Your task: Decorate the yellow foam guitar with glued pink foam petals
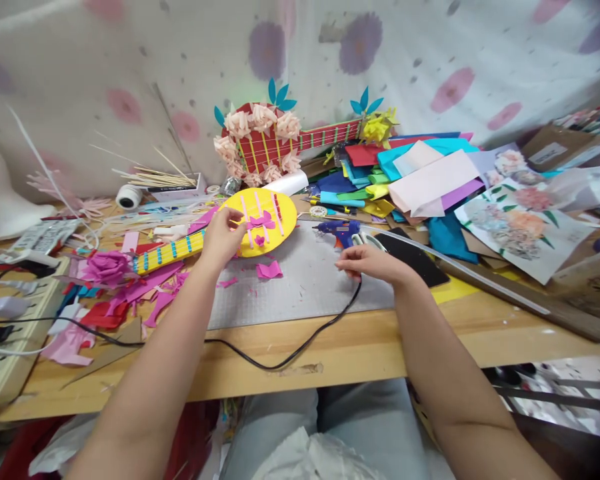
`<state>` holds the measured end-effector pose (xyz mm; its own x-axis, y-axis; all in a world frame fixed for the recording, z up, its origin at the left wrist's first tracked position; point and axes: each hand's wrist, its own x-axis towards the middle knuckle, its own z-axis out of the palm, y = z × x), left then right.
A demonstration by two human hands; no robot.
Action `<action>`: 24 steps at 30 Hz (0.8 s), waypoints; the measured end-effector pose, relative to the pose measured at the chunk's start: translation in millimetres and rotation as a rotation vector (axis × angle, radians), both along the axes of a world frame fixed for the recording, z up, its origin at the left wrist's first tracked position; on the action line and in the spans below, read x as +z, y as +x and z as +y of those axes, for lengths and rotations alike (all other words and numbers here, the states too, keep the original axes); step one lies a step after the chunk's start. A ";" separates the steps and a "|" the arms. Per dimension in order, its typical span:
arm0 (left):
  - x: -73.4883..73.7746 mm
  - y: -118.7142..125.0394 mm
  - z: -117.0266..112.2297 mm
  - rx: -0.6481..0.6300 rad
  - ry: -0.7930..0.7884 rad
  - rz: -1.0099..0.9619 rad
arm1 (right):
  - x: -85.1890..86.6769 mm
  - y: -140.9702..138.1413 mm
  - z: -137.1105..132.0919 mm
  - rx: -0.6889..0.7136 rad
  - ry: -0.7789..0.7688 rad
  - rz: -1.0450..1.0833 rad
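Observation:
A yellow toy guitar [275, 230] with pink strips and magenta paper pieces lies tilted on a grey cutting mat [300, 287]. My left hand [224, 235] is over the left side of its round body, fingers bent and close together; what they pinch, if anything, is hidden. The guitar's yellow neck [167, 253] with blue bands runs left behind my wrist. My right hand [367, 261] is closed, fingers curled, just below a blue hot glue gun [341, 230]. That hand covers the gun's lower handle, so its hold is unclear. White-handled scissors [373, 241] lie behind my right hand.
A red guitar [260, 147] with peach paper flowers stands at the back. Coloured paper [435, 177] is heaped at right, beside a long strip [480, 277]. A black cord [275, 367] loops along the table's front edge. Magenta scraps [167, 297] and a power strip [25, 333] are at left.

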<state>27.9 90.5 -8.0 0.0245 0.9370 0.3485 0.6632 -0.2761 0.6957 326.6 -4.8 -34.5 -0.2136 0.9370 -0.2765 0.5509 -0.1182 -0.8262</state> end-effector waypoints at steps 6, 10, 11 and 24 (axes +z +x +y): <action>17.9 25.5 19.8 -0.081 -0.143 0.339 | -24.5 8.4 16.6 -0.489 0.210 -0.618; 20.6 38.2 28.4 -0.101 -0.193 0.428 | -34.6 -3.8 20.2 -0.585 0.266 -0.686; 20.0 41.2 28.2 -0.100 -0.186 0.423 | -35.0 -6.3 20.0 -0.602 0.281 -0.688; 12.2 68.9 3.7 -0.171 -0.046 0.313 | -33.6 -15.0 13.7 -0.694 0.451 -0.387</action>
